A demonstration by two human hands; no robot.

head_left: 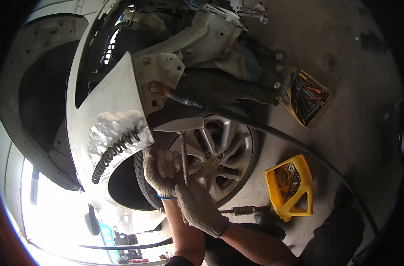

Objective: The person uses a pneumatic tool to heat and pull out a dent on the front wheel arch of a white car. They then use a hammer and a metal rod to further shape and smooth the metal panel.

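A white car fender (117,84) stands before me, with a ground, rough silvery patch (97,133) near the wheel arch. A dark wavy wire strip (113,151) runs across that patch. My right hand (197,208), in a knitted work glove, is wrapped round the handle of a body hammer (179,125), whose long pointed head is raised in front of the wheel. My gloved left hand (163,170) is closed at the fender's lower edge beside the tyre; anything inside its fingers is hidden. The two gloves overlap at the wrists.
The alloy wheel (213,164) is behind the hammer. A thick black cable (277,131) runs from a copper-coloured clamp (159,88) on the body across to the right. A yellow cut-open jug (301,168) of hardware, a tool box (306,95) and a slide hammer (242,210) are nearby.
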